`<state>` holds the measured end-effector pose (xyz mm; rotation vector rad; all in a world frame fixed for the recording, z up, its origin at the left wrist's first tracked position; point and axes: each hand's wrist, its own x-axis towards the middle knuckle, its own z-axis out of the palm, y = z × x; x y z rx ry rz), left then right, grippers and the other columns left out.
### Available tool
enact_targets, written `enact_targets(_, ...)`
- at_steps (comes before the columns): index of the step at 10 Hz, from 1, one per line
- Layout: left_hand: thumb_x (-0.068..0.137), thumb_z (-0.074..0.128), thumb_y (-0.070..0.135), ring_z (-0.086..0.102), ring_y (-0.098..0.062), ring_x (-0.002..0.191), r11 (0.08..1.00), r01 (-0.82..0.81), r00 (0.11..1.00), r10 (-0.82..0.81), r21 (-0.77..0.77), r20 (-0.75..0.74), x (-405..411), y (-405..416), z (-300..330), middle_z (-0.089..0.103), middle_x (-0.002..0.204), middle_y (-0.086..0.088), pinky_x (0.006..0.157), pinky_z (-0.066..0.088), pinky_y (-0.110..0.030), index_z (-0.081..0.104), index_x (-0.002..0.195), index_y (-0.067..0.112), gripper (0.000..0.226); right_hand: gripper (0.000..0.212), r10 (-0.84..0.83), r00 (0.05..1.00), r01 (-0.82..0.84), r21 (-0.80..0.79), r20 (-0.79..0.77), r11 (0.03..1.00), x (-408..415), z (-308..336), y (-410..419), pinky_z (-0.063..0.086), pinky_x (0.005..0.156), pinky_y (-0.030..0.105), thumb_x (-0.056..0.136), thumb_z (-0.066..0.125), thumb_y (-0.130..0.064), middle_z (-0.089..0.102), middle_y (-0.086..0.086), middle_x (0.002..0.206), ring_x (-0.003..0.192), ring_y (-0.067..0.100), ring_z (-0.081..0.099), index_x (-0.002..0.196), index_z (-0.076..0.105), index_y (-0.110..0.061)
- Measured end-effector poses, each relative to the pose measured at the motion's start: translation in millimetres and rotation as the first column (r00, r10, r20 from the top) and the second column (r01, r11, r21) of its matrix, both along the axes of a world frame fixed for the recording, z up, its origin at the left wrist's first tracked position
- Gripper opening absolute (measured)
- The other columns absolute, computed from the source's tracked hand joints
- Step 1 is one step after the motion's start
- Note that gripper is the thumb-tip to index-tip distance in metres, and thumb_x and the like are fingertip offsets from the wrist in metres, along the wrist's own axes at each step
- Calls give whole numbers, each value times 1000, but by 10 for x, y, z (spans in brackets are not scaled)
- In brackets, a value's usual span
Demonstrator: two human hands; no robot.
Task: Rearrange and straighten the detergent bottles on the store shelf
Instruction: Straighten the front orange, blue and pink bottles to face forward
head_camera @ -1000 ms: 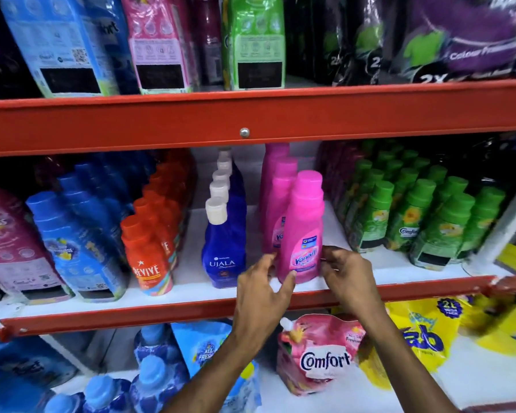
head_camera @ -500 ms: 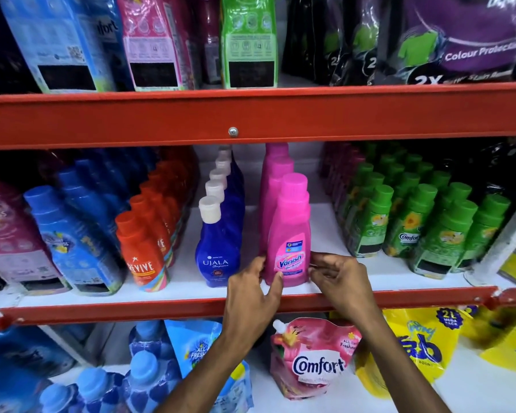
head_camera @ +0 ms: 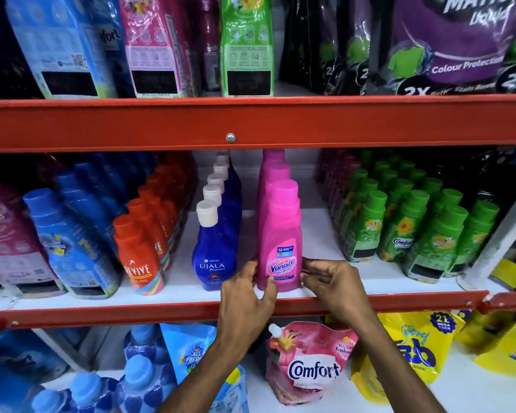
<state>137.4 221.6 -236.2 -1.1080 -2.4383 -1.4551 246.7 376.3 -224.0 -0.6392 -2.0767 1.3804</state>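
Note:
A pink Vanish bottle [head_camera: 281, 234] stands upright at the front of a short row of pink bottles on the middle shelf [head_camera: 251, 308]. My left hand [head_camera: 246, 296] holds its lower left side, thumb across the front of its base. My right hand [head_camera: 331, 281] presses fingertips against its lower right side. Left of it runs a row of blue Ujala bottles [head_camera: 214, 251] with white caps. Orange Revive bottles [head_camera: 139, 254] stand further left. Green Comfort bottles [head_camera: 399, 231] fill the right side.
An orange shelf beam [head_camera: 251, 123] crosses above the bottles. Blue softener bottles [head_camera: 69, 248] and pink pouches stand at the far left. Below, a pink Comfort pouch [head_camera: 307, 362], yellow pouches [head_camera: 414, 347] and blue bottles [head_camera: 137, 380] sit on the lower shelf. Bare white shelf lies on both sides of the pink row.
The pink bottle has slid left and now lines up with the pink bottles behind it. Both hands stayed on its base.

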Motion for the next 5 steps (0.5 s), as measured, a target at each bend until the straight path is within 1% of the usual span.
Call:
enact_targets(1,90,68,28,70,-8,83,999,-32,999,32,6,23,7,-1,8,77,101,1,68,41,5,64,115,15,28,31,7,1000,-7,-23,0,1000,-10,6,-10,56,76,10,83,74,3,75,-16,88,80,-8,72,112,74,-10)
enact_targets(2,90,68,27,70,-8,82,999,-38,999,38,11,20,17,-3,20,77,100,2,67,41,6,65,114,14,27,31,10,1000,-10,-36,-6,999,-11,18,-21,55,72,8,83,74,3,73,-26,78,77,-10,71,110,74,-12)
enact_targets(3,90,68,26,70,-7,83,999,-38,999,38,24,8,35,-8,28,77,102,2,69,42,6,65,115,14,27,30,13,1000,-13,-10,-15,1000,-1,1,-22,56,74,10,84,74,2,76,-18,86,78,-8,72,109,75,-14)
enact_targets(4,92,68,26,71,-7,87,1000,-9,1000,9,27,0,9,-9,2,77,106,0,75,47,2,66,118,14,30,32,16,1000,-17,-26,-13,1000,-19,0,-14,57,75,12,83,76,0,77,-15,89,81,-5,73,113,74,-11)
enact_targets(5,91,67,29,73,-14,100,994,-28,999,32,104,-36,63,-82,39,76,117,-5,93,57,-21,65,129,11,42,33,-87,990,77,-93,-107,993,29,23,-32,58,75,17,83,75,0,78,-1,102,83,2,74,113,74,-14)
